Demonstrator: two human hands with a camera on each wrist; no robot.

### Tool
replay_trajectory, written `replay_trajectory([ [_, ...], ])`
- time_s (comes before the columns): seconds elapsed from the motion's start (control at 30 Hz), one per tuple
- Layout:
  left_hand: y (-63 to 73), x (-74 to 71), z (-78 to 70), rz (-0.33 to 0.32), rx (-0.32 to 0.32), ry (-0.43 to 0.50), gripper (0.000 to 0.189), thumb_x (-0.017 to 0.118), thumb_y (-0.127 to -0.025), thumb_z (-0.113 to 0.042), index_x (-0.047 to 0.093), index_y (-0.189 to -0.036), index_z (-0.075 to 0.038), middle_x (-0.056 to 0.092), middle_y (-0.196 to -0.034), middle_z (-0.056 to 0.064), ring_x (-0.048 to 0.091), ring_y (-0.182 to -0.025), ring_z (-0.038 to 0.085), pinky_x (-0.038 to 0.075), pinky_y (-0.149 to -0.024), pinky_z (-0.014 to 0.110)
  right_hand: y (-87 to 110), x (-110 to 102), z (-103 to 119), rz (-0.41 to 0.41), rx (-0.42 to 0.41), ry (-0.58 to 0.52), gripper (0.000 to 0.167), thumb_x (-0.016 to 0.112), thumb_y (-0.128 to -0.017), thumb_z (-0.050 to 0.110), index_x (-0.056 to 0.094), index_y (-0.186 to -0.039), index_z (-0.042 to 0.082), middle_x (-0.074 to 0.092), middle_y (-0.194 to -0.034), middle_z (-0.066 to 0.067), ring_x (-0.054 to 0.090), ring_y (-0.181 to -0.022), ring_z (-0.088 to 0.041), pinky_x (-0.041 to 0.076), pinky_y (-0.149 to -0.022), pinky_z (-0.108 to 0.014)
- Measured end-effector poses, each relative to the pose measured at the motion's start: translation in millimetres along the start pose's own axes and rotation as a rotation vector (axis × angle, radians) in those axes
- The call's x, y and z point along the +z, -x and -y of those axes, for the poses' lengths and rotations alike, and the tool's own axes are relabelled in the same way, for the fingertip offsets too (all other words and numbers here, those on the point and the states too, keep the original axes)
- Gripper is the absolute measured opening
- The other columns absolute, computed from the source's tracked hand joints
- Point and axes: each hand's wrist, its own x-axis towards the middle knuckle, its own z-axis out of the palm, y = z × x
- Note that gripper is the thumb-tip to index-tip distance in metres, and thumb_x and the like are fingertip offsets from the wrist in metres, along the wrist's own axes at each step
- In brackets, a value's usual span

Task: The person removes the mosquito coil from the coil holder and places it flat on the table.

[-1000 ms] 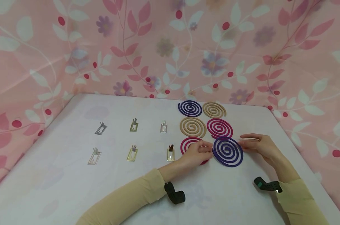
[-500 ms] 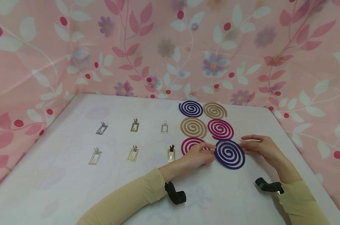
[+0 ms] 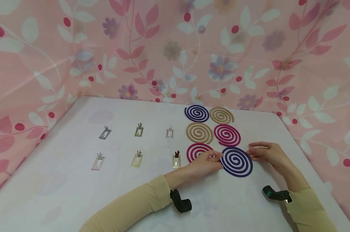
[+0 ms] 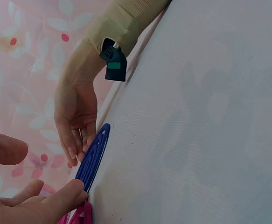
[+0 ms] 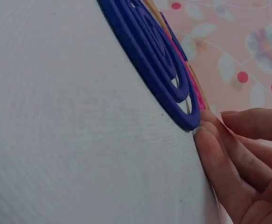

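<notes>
A dark blue mosquito coil [image 3: 236, 161] lies at the near right of a spread of coils on the table. My left hand [image 3: 205, 163] has its fingertips at the coil's left edge and partly covers a pink coil [image 3: 198, 149]. At the right edge, my right hand [image 3: 269, 156] touches the coil with its fingertips. In the right wrist view, the blue coil [image 5: 149, 60] lies low, with the fingers [image 5: 215, 154] against its rim. The left wrist view shows the left fingers [image 4: 63, 198] beside the coil's rim, not gripping it.
Behind lie another pink coil [image 3: 227, 135], two tan coils [image 3: 199, 132] and a second dark blue coil [image 3: 196, 113]. Several small rectangular metal stands [image 3: 176, 160] with raised prongs stand in two rows to the left. Floral cloth [image 3: 175, 48] walls the white table.
The front dark blue coil has come slightly toward me and right, off the coil behind it, with both hands at its edges.
</notes>
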Motion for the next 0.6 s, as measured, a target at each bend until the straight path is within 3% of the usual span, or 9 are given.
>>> replay_trajectory([
  [0.27,-1.0,2.2,1.7,0.045,0.015,0.026,0.044,0.061,-0.096,-0.007,0.051,-0.138,0.001,0.053,-0.147,0.017,0.049,-0.138,0.024,0.041,-0.113,0.035,1.3,1.3,2.1,-0.014,-0.009,0.038,0.06,0.064,-0.099,0.029,0.046,-0.14,-0.011,0.076,-0.105,-0.006,0.075,-0.089,-0.013,0.059,-0.081,-0.025],
  [0.6,1.4,4.9,2.1,0.047,0.028,-0.046,0.043,0.063,-0.094,-0.009,0.056,-0.135,-0.001,0.057,-0.142,0.013,0.048,-0.139,0.024,0.039,-0.115,0.033,1.1,2.7,1.5,-0.045,-0.006,0.054,0.057,0.061,-0.101,0.027,0.046,-0.14,-0.011,0.076,-0.106,-0.008,0.075,-0.088,-0.012,0.059,-0.08,-0.023],
])
